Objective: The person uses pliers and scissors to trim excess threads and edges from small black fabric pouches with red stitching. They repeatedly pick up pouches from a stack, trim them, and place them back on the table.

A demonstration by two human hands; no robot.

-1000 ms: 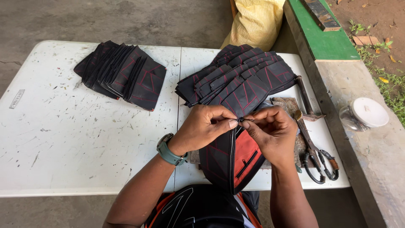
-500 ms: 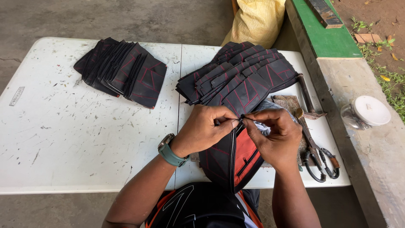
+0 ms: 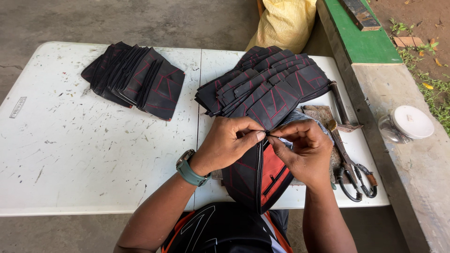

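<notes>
- While the left hand (image 3: pixel 229 143) pinches the top edge of a black pouch (image 3: pixel 255 180), its thumb and forefinger are closed tight on the pouch's zipper end, and a teal-strapped watch (image 3: pixel 189 170) sits on that wrist.
- Facing it, the right hand (image 3: pixel 304 152) is curled with its fingertips closed on the same spot, so both hands meet at the top of the zipper.
- That pouch stands upright at the near edge of the white surface (image 3: pixel 93 159), just above the person's lap; it is black with thin red stitched lines and gapes open along one side.
- Inside the opening shows a red lining (image 3: pixel 273 171) with a dark slit pocket; whether anything lies in it cannot be told.
- Just beyond the hands, a fanned stack of pouches (image 3: pixel 267 86) of the same kind lies overlapping on the surface.
- Well apart to the left, a second fanned stack (image 3: pixel 136 79) lies on the surface.
- Right of the right hand lie black-handled scissors (image 3: pixel 354 180) and a rusty metal tool (image 3: pixel 342 105).
- Off the surface, on the concrete ledge (image 3: pixel 412 178), a clear jar with a white lid (image 3: pixel 407 124) lies; its contents cannot be made out.
- A yellow sack (image 3: pixel 286 21) rests beyond the far edge.
</notes>
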